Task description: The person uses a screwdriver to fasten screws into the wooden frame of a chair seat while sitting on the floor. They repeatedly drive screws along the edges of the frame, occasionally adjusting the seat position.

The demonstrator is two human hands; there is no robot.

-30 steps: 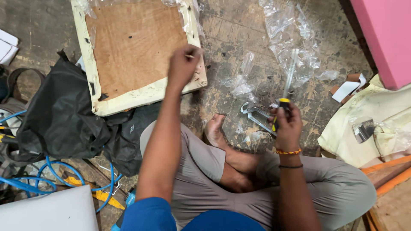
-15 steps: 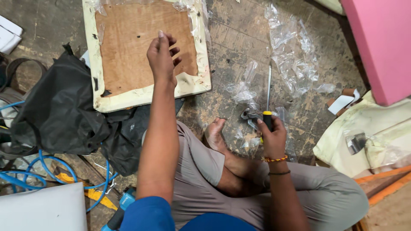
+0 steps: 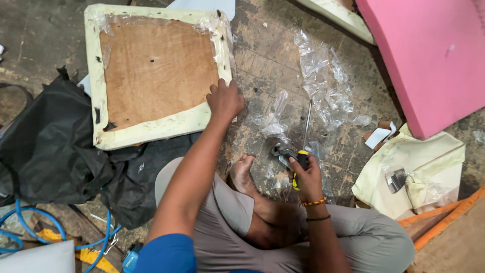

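Our left hand (image 3: 225,99) lay flat on the near right corner of the seat board (image 3: 156,71), fingers together, gripping nothing. The board sat ahead and to our left, wood face up, plastic wrap loose at its rim. Our right hand (image 3: 306,178) was clamped on the screwdriver (image 3: 303,144), its shaft pointing away from us, well apart from the board. Pliers (image 3: 283,151) lay just beside it on the scuffed floor (image 3: 262,60), amid plastic scraps (image 3: 326,86).
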